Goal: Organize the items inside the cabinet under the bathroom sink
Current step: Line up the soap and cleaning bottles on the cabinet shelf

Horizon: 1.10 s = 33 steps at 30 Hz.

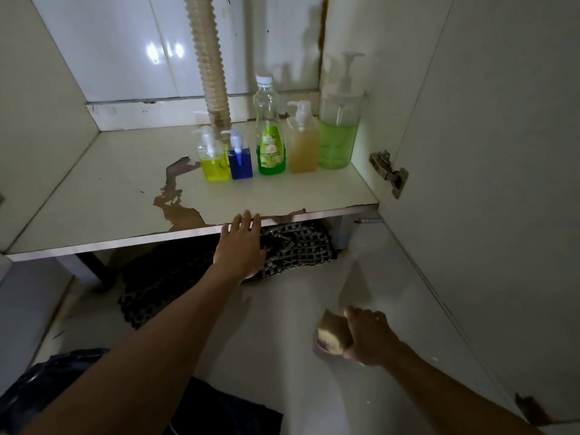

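Interior of the under-sink cabinet, seen from the head camera. Five bottles stand in a row toward the right rear of the cabinet floor (103, 183): a yellow pump bottle (214, 163), a blue pump bottle (241, 161) touching it, a tall green bottle (270, 133), an amber pump bottle (303, 142) and a large green pump dispenser (340, 127) just beside the right wall. A ribbed drain hose (208, 58) descends in front of the two smallest bottles. The left hand (240, 246) reaches forward with fingers extended and relaxed, holding nothing, its fingertips at the front edge of the cabinet floor, above a dark woven mat (298, 246) lying on the tiles beneath. The right hand (370, 337) hangs low over the bathroom floor and grips a pale sponge (332, 335). The bottles appear already grouped, so the step in hand is probably placing or using the sponge. The next move calls for lifting the sponge over the front edge and setting it on bare board. Open room lies across the whole left half of the cabinet floor, though peeled laminate (175, 202) there leaves a rough patch running to the edge. The open door (486, 152) with its hinge (389, 174) bounds the right side closely, and the hose limits reach toward the rear centre.
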{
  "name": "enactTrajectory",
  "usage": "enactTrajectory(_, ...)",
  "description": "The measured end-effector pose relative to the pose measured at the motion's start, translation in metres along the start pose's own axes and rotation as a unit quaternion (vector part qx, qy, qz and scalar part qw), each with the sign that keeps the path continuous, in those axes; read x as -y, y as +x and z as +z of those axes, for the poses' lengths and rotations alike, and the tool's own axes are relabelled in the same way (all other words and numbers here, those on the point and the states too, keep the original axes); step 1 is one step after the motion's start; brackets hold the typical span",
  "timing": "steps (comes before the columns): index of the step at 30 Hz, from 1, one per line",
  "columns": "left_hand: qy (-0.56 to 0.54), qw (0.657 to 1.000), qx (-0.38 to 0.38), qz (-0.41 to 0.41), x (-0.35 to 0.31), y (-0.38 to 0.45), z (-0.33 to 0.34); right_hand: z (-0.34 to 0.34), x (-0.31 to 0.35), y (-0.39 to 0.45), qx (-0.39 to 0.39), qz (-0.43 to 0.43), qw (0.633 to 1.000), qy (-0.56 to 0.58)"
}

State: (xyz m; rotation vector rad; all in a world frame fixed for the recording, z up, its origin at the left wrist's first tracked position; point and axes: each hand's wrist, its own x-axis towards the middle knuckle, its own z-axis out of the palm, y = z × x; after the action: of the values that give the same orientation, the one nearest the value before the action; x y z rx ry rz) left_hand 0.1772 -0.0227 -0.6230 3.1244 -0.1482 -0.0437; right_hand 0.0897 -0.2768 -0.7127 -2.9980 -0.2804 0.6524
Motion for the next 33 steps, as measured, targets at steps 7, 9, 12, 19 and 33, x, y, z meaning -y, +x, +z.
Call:
enactTrajectory(7,-0.011,1.0,-0.029,-0.004,-0.004,0.0,0.01,-0.176,0.029,0.035,0.097,-0.073,0.992,0.037)
enactTrajectory(9,-0.017,0.999,-0.032,-0.009,-0.007,-0.002,0.012,-0.217,0.033,0.043,0.055,-0.068,0.996,0.018)
enactTrajectory(12,-0.017,0.999,-0.034,-0.012,-0.01,-0.003,0.011,-0.249,0.036,0.062,-0.053,-0.054,0.997,-0.007)
enactTrajectory(19,-0.013,0.999,-0.035,-0.014,-0.01,-0.001,0.014,-0.227,0.027,0.114,-0.159,-0.04,0.986,-0.028)
enactTrajectory(33,0.018,0.998,-0.048,-0.04,-0.016,0.006,0.032,-0.198,0.042,0.104,-0.292,-0.109,0.944,0.104)
